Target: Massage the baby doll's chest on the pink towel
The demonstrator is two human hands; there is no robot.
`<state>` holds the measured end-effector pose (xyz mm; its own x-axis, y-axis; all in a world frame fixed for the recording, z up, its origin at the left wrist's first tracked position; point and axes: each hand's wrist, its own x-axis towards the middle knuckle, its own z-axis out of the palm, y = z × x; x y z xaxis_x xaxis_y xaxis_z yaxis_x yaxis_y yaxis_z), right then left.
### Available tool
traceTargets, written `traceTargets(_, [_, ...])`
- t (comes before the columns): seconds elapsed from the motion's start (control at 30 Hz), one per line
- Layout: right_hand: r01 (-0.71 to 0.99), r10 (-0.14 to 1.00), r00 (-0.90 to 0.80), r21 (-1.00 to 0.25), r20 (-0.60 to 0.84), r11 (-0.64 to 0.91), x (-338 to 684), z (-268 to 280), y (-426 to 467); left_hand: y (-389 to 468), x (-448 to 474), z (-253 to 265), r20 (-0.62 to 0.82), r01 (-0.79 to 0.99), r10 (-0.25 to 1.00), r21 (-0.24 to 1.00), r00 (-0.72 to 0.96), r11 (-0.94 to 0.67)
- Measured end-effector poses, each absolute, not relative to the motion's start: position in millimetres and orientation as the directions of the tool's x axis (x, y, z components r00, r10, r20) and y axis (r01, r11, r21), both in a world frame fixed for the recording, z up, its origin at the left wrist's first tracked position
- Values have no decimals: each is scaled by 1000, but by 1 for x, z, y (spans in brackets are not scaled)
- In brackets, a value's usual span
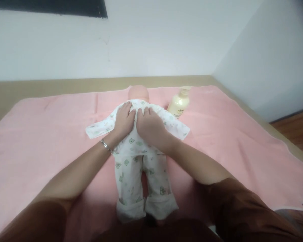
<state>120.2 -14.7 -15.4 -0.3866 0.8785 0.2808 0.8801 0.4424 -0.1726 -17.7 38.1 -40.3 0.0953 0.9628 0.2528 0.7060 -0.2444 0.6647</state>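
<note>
A baby doll with a smooth bald head lies on its front, head away from me. It wears a white printed top and matching trousers with rolled cuffs. The sleeves spread out to both sides. My left hand rests on the left of the doll's upper back, fingers extended toward the shoulder. Beside it, my right hand lies on the right of the upper back, its fingers slightly bent against the cloth. No object shows in either hand. The face of the doll is hidden.
A pale yellow pump bottle leans near the doll's right sleeve. Under everything spreads a pink cloth on a tan surface. A white wall stands behind, with another wall at the right.
</note>
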Motion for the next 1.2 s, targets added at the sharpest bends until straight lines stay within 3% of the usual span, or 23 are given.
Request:
traceTargets(0.2, [911,948,-297,-263,113,317,134,-9,27,34,-14,-43,304,721,951,647,51,-246])
traceTargets(0.33, [905,940,-328,-254,96,342,141,4,24,33,-14,-43,321,721,945,639,66,-268])
traceTargets(0.43, [861,921,-353,-327,167,390,142,21,9,32,-14,-42,308,708,950,658,56,-255])
traceTargets(0.6, [835,893,-197,-408,406,370,136,17,5,31,-15,-44,338,678,940,679,52,-282])
traceTargets(0.8, [818,875,-300,-369,380,441,122,-16,10,32,-17,-49,366,663,930,687,38,-297])
traceTargets(1.0, [798,841,-208,-410,499,441,126,-1,4,29,-15,-46,377,638,926,705,31,-308])
traceTargets(1.2, [846,900,-309,-343,308,408,119,-16,7,30,-15,-49,377,641,926,707,16,-299])
